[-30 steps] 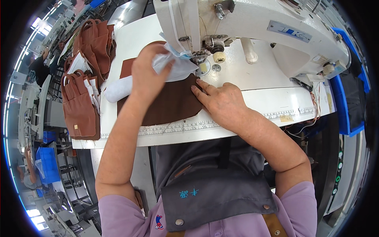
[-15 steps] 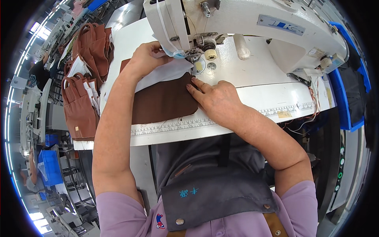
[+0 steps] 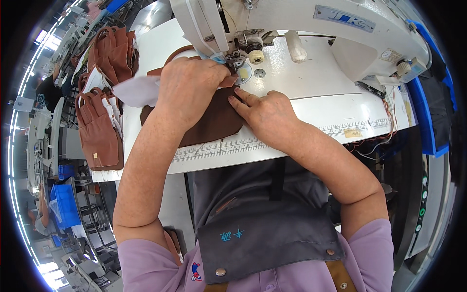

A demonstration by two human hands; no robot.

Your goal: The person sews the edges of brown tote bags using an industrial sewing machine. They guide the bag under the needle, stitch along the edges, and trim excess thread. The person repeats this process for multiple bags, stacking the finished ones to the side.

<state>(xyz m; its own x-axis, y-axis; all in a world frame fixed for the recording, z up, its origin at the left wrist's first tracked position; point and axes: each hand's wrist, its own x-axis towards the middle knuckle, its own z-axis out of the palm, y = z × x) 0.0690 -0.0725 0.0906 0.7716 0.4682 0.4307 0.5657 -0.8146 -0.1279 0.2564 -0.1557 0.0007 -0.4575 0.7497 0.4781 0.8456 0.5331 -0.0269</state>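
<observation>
My left hand (image 3: 189, 87) is closed just left of the sewing machine's presser foot (image 3: 233, 65), its fingertips mostly hidden at a small reddish-brown flap (image 3: 228, 80); what they grip is unclear. A white sheet (image 3: 129, 91) sticks out leftward from behind that hand. Beneath it lies a dark brown piece (image 3: 204, 129), with a reddish-brown piece partly showing behind. My right hand (image 3: 267, 117) has its index and middle fingers stretched onto the dark piece's right edge, below the needle plate (image 3: 244, 73).
Reddish-brown bags (image 3: 99, 136) are piled on the table's left. The white machine (image 3: 374, 44) spans the back and right of the table (image 3: 316, 112), which has a ruler along its front. A blue bin (image 3: 428, 136) is at the right. Co-workers (image 3: 46, 85) are at machines on the left.
My left hand has moved rightward and curled near the presser foot. The white sheet has shifted up and left, uncovering more dark brown material. My right hand stays at that piece's edge.
</observation>
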